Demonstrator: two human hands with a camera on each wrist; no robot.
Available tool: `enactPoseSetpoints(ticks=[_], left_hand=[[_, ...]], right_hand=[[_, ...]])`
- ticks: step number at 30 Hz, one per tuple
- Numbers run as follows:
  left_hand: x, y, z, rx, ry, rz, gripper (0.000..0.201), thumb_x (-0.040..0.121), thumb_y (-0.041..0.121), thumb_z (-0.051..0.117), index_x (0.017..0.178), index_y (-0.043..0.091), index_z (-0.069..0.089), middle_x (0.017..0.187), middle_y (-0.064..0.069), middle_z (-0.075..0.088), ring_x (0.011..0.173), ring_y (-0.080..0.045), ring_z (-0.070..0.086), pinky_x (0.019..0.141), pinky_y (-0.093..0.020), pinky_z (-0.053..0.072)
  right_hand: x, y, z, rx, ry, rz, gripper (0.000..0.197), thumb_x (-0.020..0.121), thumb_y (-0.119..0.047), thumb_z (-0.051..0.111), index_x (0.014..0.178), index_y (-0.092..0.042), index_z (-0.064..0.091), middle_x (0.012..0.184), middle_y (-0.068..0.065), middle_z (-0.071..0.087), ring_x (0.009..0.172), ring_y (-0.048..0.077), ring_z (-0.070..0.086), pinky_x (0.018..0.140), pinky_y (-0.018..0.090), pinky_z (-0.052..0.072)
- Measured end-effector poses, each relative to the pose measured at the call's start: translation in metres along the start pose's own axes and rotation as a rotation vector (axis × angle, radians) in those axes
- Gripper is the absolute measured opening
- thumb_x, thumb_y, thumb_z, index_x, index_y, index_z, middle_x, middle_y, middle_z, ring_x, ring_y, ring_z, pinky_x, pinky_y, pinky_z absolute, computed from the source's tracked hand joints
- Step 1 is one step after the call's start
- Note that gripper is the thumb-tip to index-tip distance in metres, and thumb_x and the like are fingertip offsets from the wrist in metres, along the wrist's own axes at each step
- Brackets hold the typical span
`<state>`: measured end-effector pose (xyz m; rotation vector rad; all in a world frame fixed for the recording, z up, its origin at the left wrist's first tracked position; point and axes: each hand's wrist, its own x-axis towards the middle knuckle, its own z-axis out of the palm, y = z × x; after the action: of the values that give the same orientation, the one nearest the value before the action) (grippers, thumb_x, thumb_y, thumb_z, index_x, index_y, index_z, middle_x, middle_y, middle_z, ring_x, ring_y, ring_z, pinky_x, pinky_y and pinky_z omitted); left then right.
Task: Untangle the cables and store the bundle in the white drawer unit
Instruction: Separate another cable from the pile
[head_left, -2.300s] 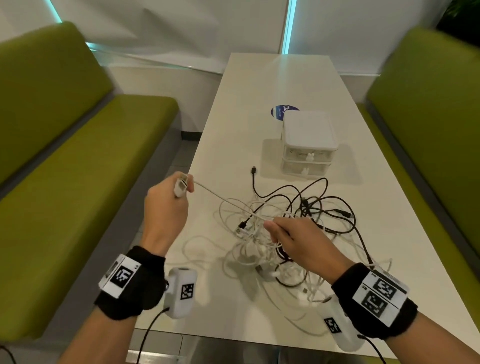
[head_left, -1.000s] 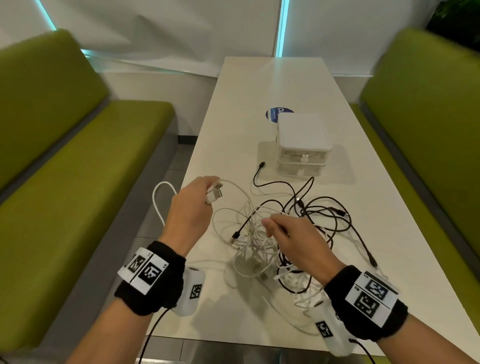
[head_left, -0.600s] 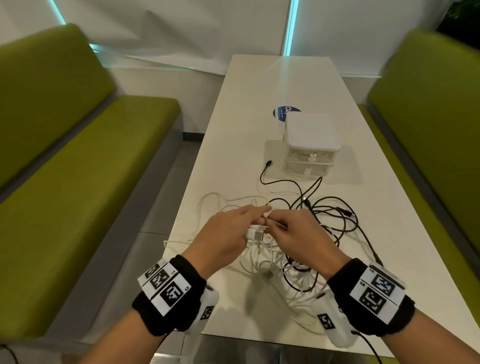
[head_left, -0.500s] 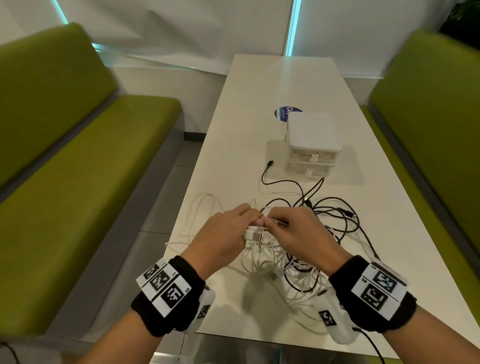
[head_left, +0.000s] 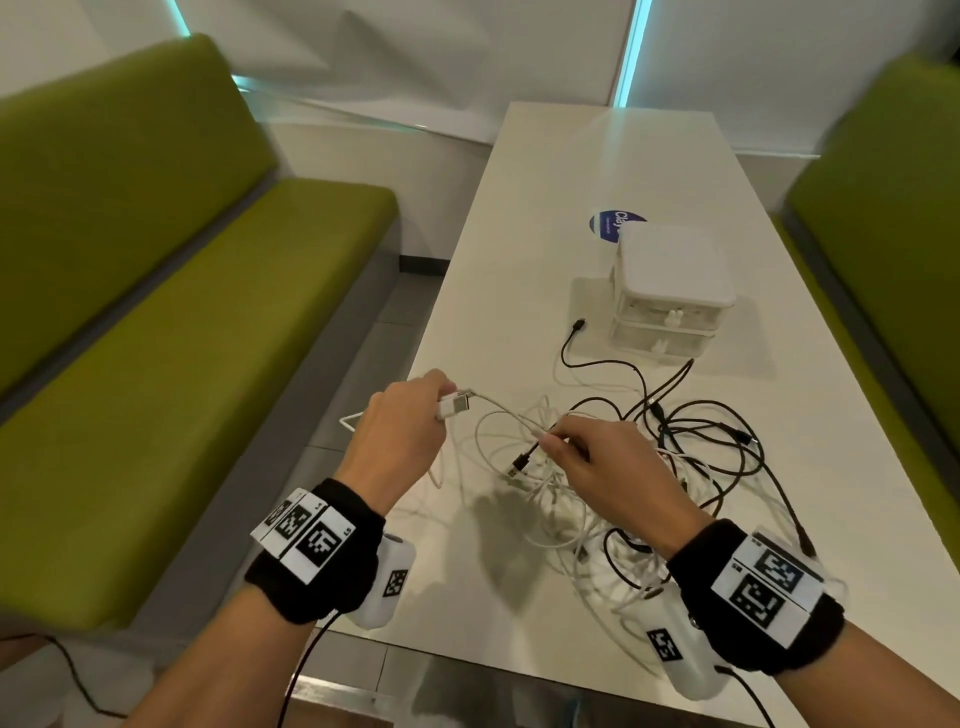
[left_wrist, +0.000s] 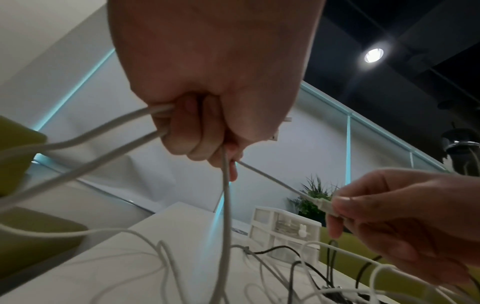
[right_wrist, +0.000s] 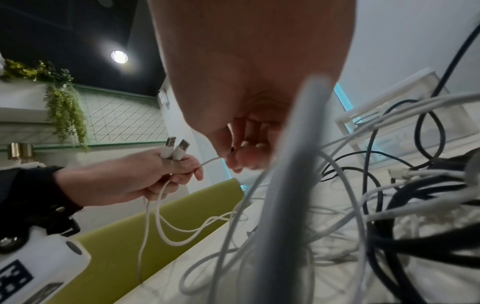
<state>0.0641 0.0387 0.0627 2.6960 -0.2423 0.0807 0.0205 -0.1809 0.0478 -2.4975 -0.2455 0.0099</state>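
Between the two hands, a short run of white cable (head_left: 506, 411) is stretching almost taut — half a second ago the hands were pressed together over the tangle, and now they are drawing apart. The left hand (head_left: 400, 436) is holding two white USB plugs (right_wrist: 173, 151) side by side in curled fingers, with their cords hanging in loops below it; a second ago it was carrying only one plug, so a second end appears to have been collected. The right hand (head_left: 608, 470) is pinching a small white connector (left_wrist: 323, 203) between thumb and fingertips, just above the heap.

Beneath and beyond the right hand, the tangle of cables (head_left: 649, 467) is lying on the surface (head_left: 545, 234), white and black strands crossing each other, and one black plug (head_left: 519, 462) is poking out just below the right fingertips. Ahead of the right hand, well apart from the heap, the white drawer unit (head_left: 670, 291) is standing with both drawers shut; a loose black cable end (head_left: 577, 327) is resting near its lower front corner.

Judging from this, the person is freeing the white cords one at a time and gathering their ends in the left hand — the sorting is under way but far from finished, since most strands are knotted together and nothing has been bundled or stored.
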Motion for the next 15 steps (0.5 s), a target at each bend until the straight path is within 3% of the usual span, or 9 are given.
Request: enactPoseSetpoints(ticks=[4,8,11,15], left_hand=[[0.001,-0.029,-0.009,0.016,0.086,-0.084,0.027,0.092,-0.002,0.04,0.107,0.016,0.055,0.079,-0.003,0.06,0.068,-0.028,0.053,0.057,-0.034,0.034],[0.001,-0.059,-0.031,-0.003,0.285,-0.168,0.019,0.096,0.003,0.044,0.108,0.012,0.054,0.08,0.001,0.053,0.072,-0.024,0.051,0.065,-0.033,0.032],[0.001,-0.075,-0.039,-0.013,0.343,-0.226,0.019,0.094,0.0,0.045,0.108,0.011,0.052,0.084,-0.001,0.054,0.075,-0.021,0.048,0.067,-0.034,0.032],[0.004,-0.089,-0.042,-0.04,0.371,-0.312,0.011,0.096,0.006,0.044,0.103,0.014,0.046,0.091,-0.006,0.056,0.073,-0.023,0.051,0.064,-0.032,0.032]], right_hand=[[0.004,-0.005,0.009,-0.004,-0.032,0.018,0.023,0.098,-0.038,0.052,0.092,-0.025,0.069,0.06,-0.007,0.059,0.06,0.006,0.056,0.055,0.023,0.038],[0.01,-0.015,0.018,-0.038,-0.109,-0.006,0.019,0.097,-0.035,0.054,0.087,-0.026,0.068,0.06,-0.012,0.057,0.062,0.003,0.055,0.055,0.019,0.036],[0.017,-0.022,0.027,-0.045,-0.134,-0.016,0.016,0.095,-0.033,0.055,0.083,-0.029,0.065,0.066,-0.009,0.064,0.065,0.005,0.058,0.065,0.029,0.049],[0.026,-0.031,0.041,-0.075,-0.178,-0.027,0.014,0.095,-0.034,0.055,0.085,-0.031,0.064,0.067,-0.009,0.063,0.066,0.009,0.058,0.067,0.033,0.049]])
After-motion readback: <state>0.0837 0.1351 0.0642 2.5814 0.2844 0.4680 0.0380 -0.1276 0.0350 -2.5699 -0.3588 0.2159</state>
